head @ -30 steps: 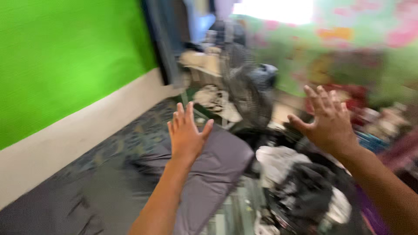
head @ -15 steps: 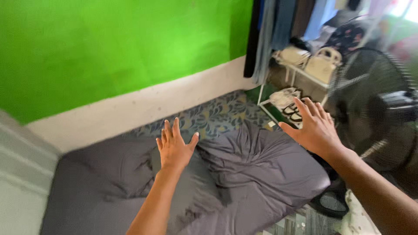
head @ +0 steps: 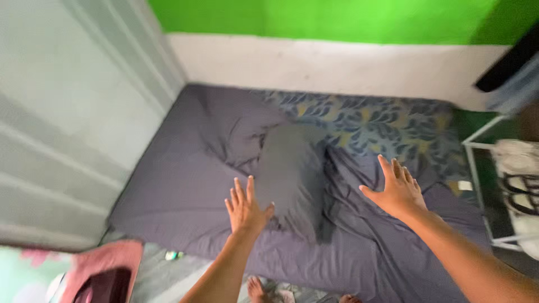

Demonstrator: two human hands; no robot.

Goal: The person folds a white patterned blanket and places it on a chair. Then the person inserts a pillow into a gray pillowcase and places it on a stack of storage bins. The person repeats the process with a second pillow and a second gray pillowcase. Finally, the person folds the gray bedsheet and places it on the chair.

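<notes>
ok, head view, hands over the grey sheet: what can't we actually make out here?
- Left hand and right hand, fingers spread: touching the grey sheet or hovering, cannot tell.
- Dark pillow: motion blur smears its edges.
- White rack: cut off by the right edge.
- Small object below the sheet: too small to identify.
- Pink cloth: cut off at the bottom.

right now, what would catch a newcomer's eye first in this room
The bright green upper wall at the top stands out most, above a white lower band. Below it, a rumpled grey bed sheet covers a low mattress, leaving a blue and yellow leaf-patterned cover bare near the wall. The left hand and right hand spread open over the sheet.
</notes>
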